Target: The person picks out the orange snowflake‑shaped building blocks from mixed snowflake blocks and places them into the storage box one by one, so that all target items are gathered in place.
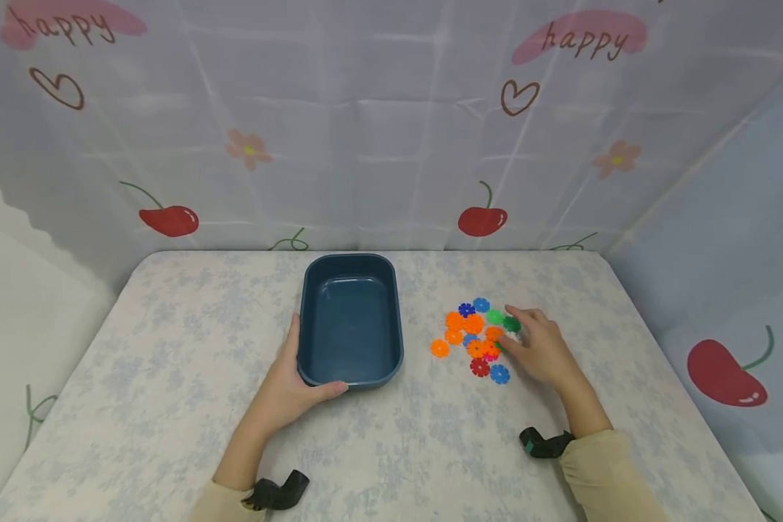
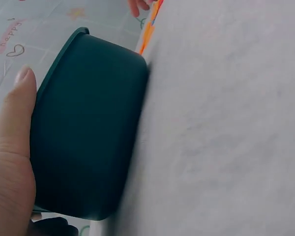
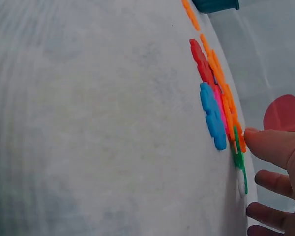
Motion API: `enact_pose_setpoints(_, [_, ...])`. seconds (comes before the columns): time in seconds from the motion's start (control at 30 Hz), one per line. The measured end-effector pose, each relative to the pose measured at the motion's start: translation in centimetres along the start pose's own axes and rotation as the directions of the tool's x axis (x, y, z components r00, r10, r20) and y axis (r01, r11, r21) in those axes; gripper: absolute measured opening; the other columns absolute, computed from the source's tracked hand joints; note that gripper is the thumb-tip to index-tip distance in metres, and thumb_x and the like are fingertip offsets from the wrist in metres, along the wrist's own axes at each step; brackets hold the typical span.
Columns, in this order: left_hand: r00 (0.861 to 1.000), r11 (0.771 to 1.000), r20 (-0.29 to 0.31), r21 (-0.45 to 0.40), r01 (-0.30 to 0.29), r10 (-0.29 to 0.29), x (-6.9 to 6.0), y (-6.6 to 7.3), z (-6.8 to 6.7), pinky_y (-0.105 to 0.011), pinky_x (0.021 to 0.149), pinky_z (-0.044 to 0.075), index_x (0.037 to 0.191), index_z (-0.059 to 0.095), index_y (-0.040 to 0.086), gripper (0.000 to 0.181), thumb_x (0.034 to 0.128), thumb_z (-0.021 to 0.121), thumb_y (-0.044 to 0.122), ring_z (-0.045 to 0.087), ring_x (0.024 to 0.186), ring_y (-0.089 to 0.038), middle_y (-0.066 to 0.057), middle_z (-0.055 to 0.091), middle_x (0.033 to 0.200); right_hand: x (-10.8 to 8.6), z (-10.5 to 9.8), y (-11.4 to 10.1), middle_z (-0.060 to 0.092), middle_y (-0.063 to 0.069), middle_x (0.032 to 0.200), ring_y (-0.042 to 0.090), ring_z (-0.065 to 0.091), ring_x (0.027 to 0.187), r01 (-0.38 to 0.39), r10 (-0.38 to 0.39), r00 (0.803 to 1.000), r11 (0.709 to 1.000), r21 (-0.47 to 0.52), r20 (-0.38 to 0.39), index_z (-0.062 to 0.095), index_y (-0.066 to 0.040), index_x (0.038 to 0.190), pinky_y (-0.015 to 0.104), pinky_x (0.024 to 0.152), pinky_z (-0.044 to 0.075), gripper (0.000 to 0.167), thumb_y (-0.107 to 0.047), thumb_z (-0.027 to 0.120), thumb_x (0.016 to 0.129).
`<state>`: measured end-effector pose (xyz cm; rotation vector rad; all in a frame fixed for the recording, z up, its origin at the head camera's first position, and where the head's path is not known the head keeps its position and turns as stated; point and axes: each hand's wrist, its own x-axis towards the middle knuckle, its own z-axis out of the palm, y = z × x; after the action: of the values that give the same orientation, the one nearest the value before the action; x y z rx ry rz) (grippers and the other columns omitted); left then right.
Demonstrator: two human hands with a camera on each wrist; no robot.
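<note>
A dark teal rectangular tray (image 1: 351,326) stands on the table with nothing inside. My left hand (image 1: 292,391) holds its near left corner, thumb along the near rim and fingers against the left side; the left wrist view shows the thumb beside the tray's wall (image 2: 88,123). Right of the tray lies a loose cluster of flat notched discs, several orange (image 1: 473,323), others blue (image 1: 499,374), red (image 1: 479,367) and green (image 1: 512,324). My right hand (image 1: 543,348) is at the cluster's right edge, fingers spread, thumb beside the discs; in the right wrist view the fingers (image 3: 275,184) grip nothing visible.
The pale patterned table (image 1: 183,348) meets a printed curtain (image 1: 391,145) at its back edge, with more curtain on both sides. A black device (image 1: 280,491) is strapped at the left wrist and another (image 1: 543,444) at the right wrist.
</note>
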<state>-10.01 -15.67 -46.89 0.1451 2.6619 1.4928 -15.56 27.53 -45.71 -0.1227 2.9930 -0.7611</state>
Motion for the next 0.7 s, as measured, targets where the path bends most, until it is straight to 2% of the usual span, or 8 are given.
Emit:
enact_pose_setpoints(0.17, [1.000, 0.998, -0.011, -0.068, -0.014, 0.013, -0.04, -0.35, 0.55, -0.066, 0.117, 0.021, 0.153, -0.017, 0.045, 0.129, 0.0755, 0.086, 0.040, 0.004, 0.155, -0.032, 0.005, -0.010, 0.167, 0.12, 0.40, 0.53, 0.045, 0.022, 0.138, 0.046, 0.038, 0.123, 0.028, -0.028, 1.000, 1.000, 0.011, 0.000, 0.048, -0.011, 0.147, 0.065, 0.100, 0.039, 0.056, -0.024, 0.066, 0.096])
enact_pose_setpoints(0.27, [1.000, 0.996, -0.021, -0.082, -0.016, 0.014, -0.06, -0.50, 0.72, -0.066, 0.117, 0.021, 0.153, -0.016, 0.046, 0.128, 0.0761, 0.086, 0.038, 0.004, 0.155, -0.031, 0.007, -0.009, 0.167, 0.24, 0.45, 0.72, 0.047, 0.022, 0.133, 0.045, 0.039, 0.119, 0.076, -0.076, 0.997, 0.997, 0.012, 0.003, 0.055, -0.012, 0.143, 0.062, 0.095, 0.041, 0.049, -0.021, 0.066, 0.096])
enact_pose_setpoints(0.43, [0.999, 0.994, -0.036, -0.100, -0.035, 0.031, -0.02, -0.77, 0.88, -0.066, 0.117, 0.020, 0.154, -0.015, 0.046, 0.128, 0.0761, 0.086, 0.037, 0.003, 0.155, -0.029, 0.003, -0.007, 0.168, 0.39, 0.46, 0.84, 0.052, 0.020, 0.122, 0.040, 0.042, 0.111, 0.146, -0.147, 0.989, 0.989, 0.010, 0.006, 0.064, -0.011, 0.133, 0.052, 0.086, 0.040, 0.039, -0.018, 0.067, 0.095])
enact_pose_setpoints(0.7, [0.998, 0.992, -0.046, -0.113, -0.048, 0.043, -0.03, -0.93, 0.98, -0.067, 0.117, 0.019, 0.155, -0.013, 0.045, 0.127, 0.0761, 0.086, 0.035, 0.003, 0.155, -0.028, 0.000, -0.005, 0.169, 0.77, 0.54, 1.13, 0.055, 0.011, 0.114, 0.032, 0.043, 0.107, 0.138, -0.139, 0.989, 0.990, 0.024, 0.050, 0.068, -0.014, 0.127, 0.042, 0.082, 0.038, 0.035, -0.024, 0.069, 0.094])
